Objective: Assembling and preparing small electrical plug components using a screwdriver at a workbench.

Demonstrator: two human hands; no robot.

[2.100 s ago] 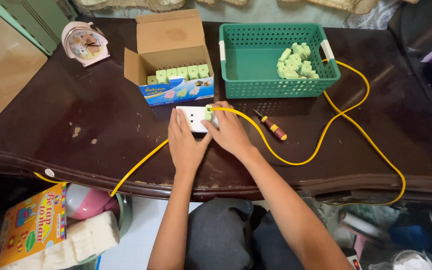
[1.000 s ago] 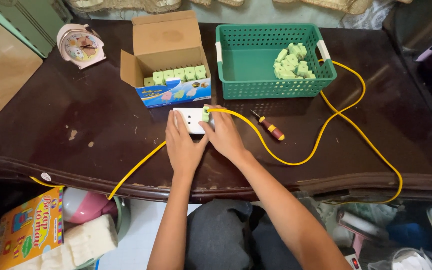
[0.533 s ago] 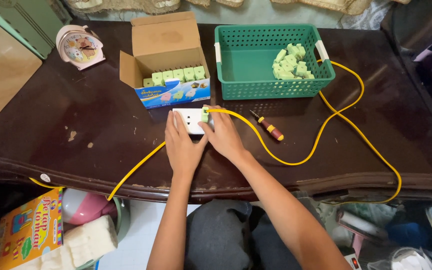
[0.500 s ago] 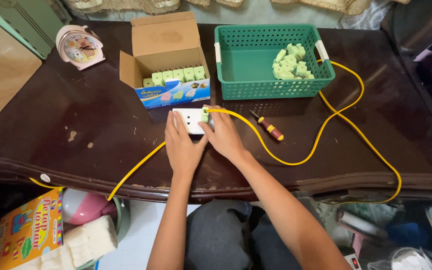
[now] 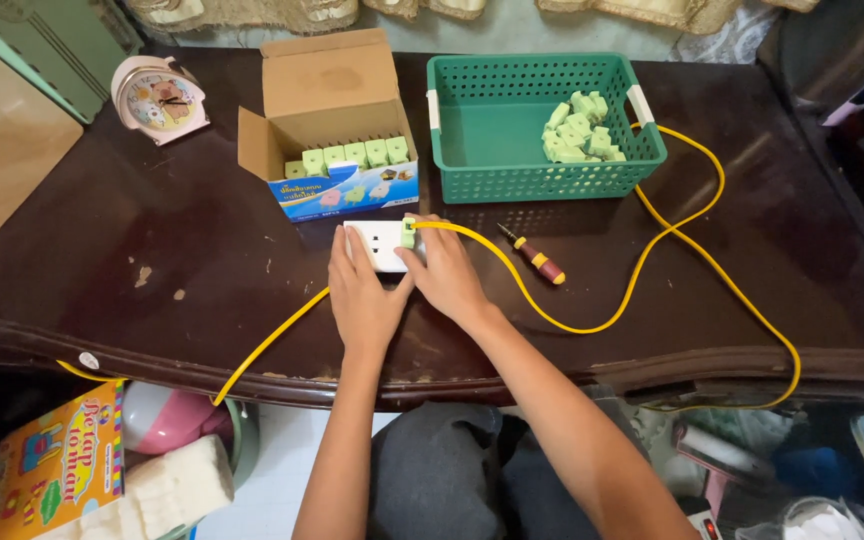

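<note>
Two hands (image 5: 407,285) on rectangular white socket (image 5: 379,246)

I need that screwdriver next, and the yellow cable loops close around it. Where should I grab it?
Grip the screwdriver by its thick red and yellow handle, coming from above on the right. It lies flat on the table, thin shaft pointing up-left, handle end nearest the cable but seemingly not touching it.

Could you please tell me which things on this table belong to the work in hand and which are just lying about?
In use:
left hand and right hand on the white socket block
green plug in the block
yellow cable
box of green plugs
basket with loose plugs

Lying about:
screwdriver
pink clock
</note>
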